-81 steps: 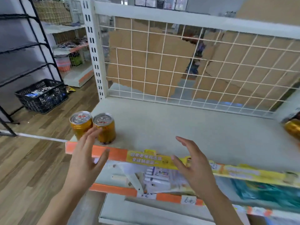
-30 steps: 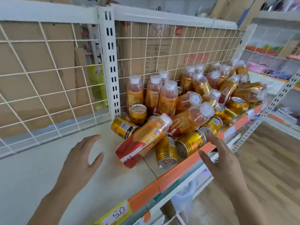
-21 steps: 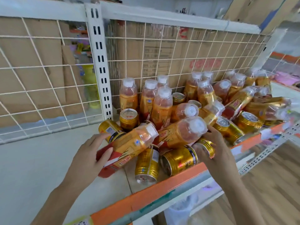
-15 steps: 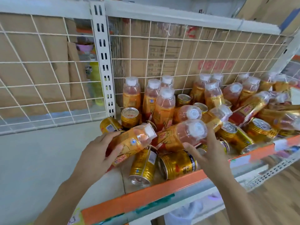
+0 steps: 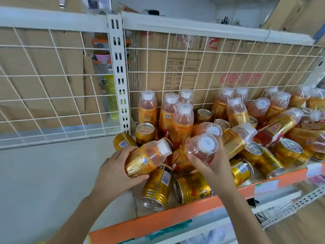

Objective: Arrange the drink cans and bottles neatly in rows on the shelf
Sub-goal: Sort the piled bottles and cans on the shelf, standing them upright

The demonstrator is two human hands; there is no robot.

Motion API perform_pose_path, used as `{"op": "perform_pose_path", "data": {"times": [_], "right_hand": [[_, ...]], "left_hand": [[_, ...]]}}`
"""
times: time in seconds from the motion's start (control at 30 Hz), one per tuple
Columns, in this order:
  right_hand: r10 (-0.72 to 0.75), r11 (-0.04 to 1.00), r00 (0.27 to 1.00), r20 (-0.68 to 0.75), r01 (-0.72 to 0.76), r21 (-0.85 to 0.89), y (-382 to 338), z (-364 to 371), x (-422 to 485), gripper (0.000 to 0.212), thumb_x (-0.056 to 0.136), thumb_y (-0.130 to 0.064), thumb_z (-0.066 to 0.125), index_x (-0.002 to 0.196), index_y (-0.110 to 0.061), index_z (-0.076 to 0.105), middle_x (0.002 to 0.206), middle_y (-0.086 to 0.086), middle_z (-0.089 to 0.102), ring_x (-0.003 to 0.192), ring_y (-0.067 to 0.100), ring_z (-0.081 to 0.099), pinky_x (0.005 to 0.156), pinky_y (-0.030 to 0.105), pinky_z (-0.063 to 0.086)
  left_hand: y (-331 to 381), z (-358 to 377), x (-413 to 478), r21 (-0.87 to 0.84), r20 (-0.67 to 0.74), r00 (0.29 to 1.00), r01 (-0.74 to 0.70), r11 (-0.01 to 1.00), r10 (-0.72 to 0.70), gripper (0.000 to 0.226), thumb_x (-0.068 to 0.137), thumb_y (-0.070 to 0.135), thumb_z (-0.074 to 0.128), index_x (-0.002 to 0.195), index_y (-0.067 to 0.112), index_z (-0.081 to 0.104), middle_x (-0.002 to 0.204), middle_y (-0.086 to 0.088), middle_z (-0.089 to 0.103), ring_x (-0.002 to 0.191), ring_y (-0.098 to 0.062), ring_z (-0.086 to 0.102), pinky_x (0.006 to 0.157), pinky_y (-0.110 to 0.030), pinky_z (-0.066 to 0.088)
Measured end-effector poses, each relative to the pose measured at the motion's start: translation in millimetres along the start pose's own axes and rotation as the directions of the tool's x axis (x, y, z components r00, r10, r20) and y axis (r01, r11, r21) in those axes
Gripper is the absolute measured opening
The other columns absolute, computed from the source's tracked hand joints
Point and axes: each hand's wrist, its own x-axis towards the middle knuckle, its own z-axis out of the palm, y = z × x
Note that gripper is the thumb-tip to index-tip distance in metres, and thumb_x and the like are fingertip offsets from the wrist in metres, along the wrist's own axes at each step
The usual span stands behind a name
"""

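The person's left hand (image 5: 117, 170) is wrapped around the body of a tilted bottle (image 5: 146, 158) at the left edge of the pile, and the right hand (image 5: 213, 167) closes on the neck end of a second tilted bottle (image 5: 195, 153) beside it. Both bottles lie across toppled gold cans (image 5: 157, 188) near the orange front lip of the shelf (image 5: 175, 214), with upright bottles (image 5: 181, 120) crowded close behind. The main risk is in the lift: pulling these two out may free the cans under them, and a loose can could roll over the lip to the floor. Their caps could also clip the standing bottles and knock them over.
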Motion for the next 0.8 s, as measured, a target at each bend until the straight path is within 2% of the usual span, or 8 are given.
{"op": "perform_pose_path", "data": {"times": [0.13,0.27,0.33,0.4,0.5,0.57,0.7,0.8], "right_hand": [[-0.002,0.994,0.998,0.057,0.008,-0.109,-7.4,2.9,13.7,0.059,0.075,-0.028,0.075,0.124,-0.019,0.043,0.097,-0.012,0.065,0.089,-0.003,0.062,0.071,0.009,0.047],[0.029,0.98,0.998,0.048,-0.019,-0.198,-11.5,8.2,26.4,0.054,0.077,-0.035,0.072,0.113,-0.036,0.032,0.093,-0.01,0.065,0.08,0.001,0.062,0.07,0.019,0.05],[0.037,0.972,0.998,0.05,-0.025,-0.235,-10.9,11.6,30.5,0.053,0.077,-0.04,0.07,0.114,-0.032,0.032,0.094,-0.009,0.063,0.08,0.002,0.06,0.07,0.02,0.049],[0.044,0.965,0.998,0.041,-0.032,-0.261,-7.3,16.6,33.9,0.056,0.077,-0.045,0.068,0.119,-0.024,0.037,0.104,-0.006,0.062,0.091,0.011,0.062,0.076,0.027,0.052],[0.039,0.965,0.999,0.022,-0.032,-0.261,-3.0,24.2,36.5,0.066,0.075,-0.058,0.061,0.127,-0.026,0.036,0.119,-0.007,0.058,0.107,0.013,0.059,0.089,0.038,0.052],[0.039,0.973,0.999,0.009,-0.036,-0.229,-2.3,26.8,36.2,0.077,0.072,-0.069,0.056,0.134,-0.028,0.034,0.126,-0.009,0.056,0.114,0.01,0.055,0.094,0.04,0.05],[-0.002,0.984,1.0,-0.01,0.001,-0.179,-1.6,28.6,30.6,0.082,0.074,-0.065,0.055,0.141,-0.028,0.029,0.135,-0.008,0.049,0.125,0.008,0.046,0.101,0.038,0.045],[0.013,0.971,1.0,-0.017,-0.017,-0.238,-2.9,30.7,25.4,0.087,0.078,-0.065,0.048,0.148,-0.028,0.013,0.147,-0.002,0.038,0.134,0.015,0.038,0.104,0.041,0.041]], "left_hand": [[0.7,3.3,-4.0,-0.357,-0.053,0.993,0.077,0.931,-0.102,0.084,0.051,0.057,0.081,0.119,0.042,0.035,0.108,0.016,0.054,0.095,-0.008,0.056,0.075,-0.023,0.046],[0.3,11.0,-8.2,-0.543,-0.093,0.981,0.094,0.835,-0.171,0.086,0.056,0.042,0.084,0.124,0.04,0.033,0.114,0.02,0.052,0.1,0.003,0.055,0.074,-0.014,0.044],[4.4,16.3,-8.7,-0.647,-0.088,0.971,0.115,0.754,-0.224,0.083,0.059,0.027,0.086,0.122,0.035,0.033,0.114,0.016,0.052,0.098,0.008,0.055,0.071,-0.011,0.046],[6.9,21.2,-9.2,-0.731,-0.088,0.964,0.109,0.674,-0.252,0.079,0.055,0.036,0.08,0.119,0.034,0.034,0.111,0.014,0.054,0.096,0.01,0.056,0.07,-0.007,0.047],[3.0,27.4,-10.9,-0.804,-0.049,0.966,0.112,0.583,-0.253,0.074,0.051,0.048,0.071,0.115,0.036,0.036,0.111,0.013,0.054,0.097,0.005,0.058,0.072,-0.01,0.049],[-0.7,29.3,-12.8,-0.809,-0.01,0.978,0.114,0.576,-0.208,0.073,0.053,0.048,0.07,0.116,0.037,0.034,0.114,0.012,0.053,0.101,0.004,0.058,0.074,-0.011,0.049],[-8.9,29.7,-15.2,-0.812,0.061,0.992,0.116,0.572,-0.114,0.074,0.058,0.048,0.068,0.122,0.034,0.033,0.122,0.012,0.051,0.108,0.003,0.055,0.08,-0.011,0.047],[-18.8,29.3,-16.8,-0.793,0.136,0.989,0.147,0.591,-0.063,0.084,0.057,0.064,0.072,0.125,0.04,0.028,0.122,0.015,0.053,0.113,0.0,0.053,0.089,-0.018,0.047]]}}
